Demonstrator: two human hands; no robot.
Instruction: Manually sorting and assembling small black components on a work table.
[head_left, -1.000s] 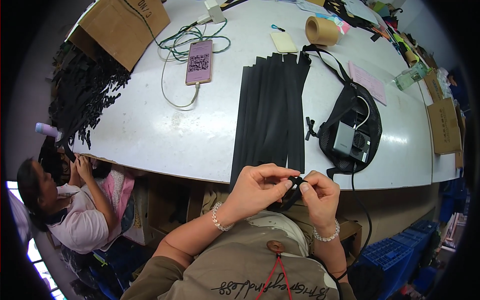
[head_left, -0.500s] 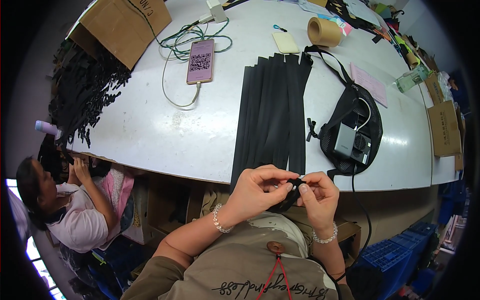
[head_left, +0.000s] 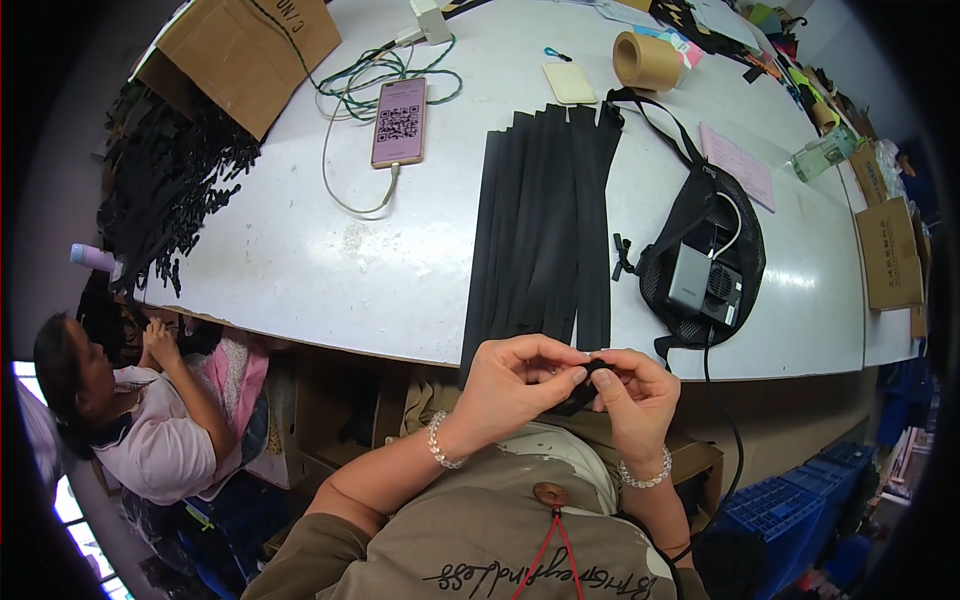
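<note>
Just off the table's front edge, my left hand and my right hand meet, thumbs and fingertips pinched on a small part of a black strap. Most of that strap is hidden behind the fingers, and its fine details are too small to make out. Beyond my hands a row of long, flat black strips lies side by side across the table, near ends reaching the front edge. A few short black pieces lie right of the strips.
On the white table are a phone on a cable, a tape roll, a cream case and a black mesh bag holding devices. A carton and a heap of black straps are left, near a seated person.
My fingers have shifted slightly on the black strap, and a light spot seen between them before is now covered. The seated person's hands have moved a little.
</note>
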